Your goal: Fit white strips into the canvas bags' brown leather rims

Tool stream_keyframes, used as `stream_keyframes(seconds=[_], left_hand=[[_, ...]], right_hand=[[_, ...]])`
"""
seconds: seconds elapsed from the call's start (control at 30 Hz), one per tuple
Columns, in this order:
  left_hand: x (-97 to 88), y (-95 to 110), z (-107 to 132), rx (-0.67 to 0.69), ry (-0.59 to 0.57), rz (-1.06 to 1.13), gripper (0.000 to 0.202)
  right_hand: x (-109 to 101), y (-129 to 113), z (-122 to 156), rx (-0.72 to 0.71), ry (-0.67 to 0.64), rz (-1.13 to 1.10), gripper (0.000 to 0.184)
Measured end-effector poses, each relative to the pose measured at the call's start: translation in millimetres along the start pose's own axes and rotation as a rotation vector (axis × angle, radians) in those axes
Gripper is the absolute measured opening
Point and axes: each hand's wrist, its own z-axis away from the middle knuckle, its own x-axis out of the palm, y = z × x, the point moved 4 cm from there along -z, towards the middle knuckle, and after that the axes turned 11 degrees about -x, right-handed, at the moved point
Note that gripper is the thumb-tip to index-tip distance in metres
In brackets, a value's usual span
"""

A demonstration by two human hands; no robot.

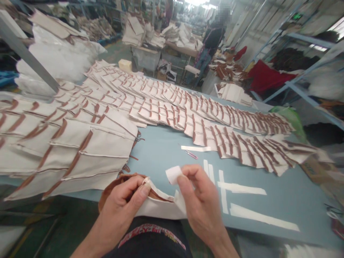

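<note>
At the table's near edge, my left hand (131,197) pinches the edge of a cream fabric piece (157,208) with brown lining or trim showing inside. Thumb and fingers close on a pale strip at its rim. My right hand (199,197) is closed on a short white strip (173,175), whose free end sticks out to the left above the fabric piece. The fabric's right end passes behind or under my right hand, so I cannot tell whether it touches there. Several cream strips (243,187) lie on the table to the right, and small pink thread snips (191,154) rest farther back.
Overlapping rows of cream panels with brown strips (172,114) cover the back of the blue table (158,150). A larger stack of panels (102,147) lies at left. Black-handled scissors (333,213) appear at the right edge. A person (209,43) stands beyond the table.
</note>
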Motion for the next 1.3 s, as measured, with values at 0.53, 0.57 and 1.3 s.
stream_keyframes(seconds=[0.53, 0.57, 1.3], left_hand=[[0.2, 1, -7, -0.019, -0.015, -0.002, 0.056], [-1.0, 0, -7, -0.02, -0.006, -0.002, 0.056], [-12.8, -17, -8, -0.061, 0.024, 0.113, 0.054]], right_hand=[[25, 1, -1, 0.16, -0.224, 0.243, 0.025], [25, 0, -1, 0.165, -0.216, 0.234, 0.025], [48, -1, 0, 0.042, -0.129, 0.319, 0.024]])
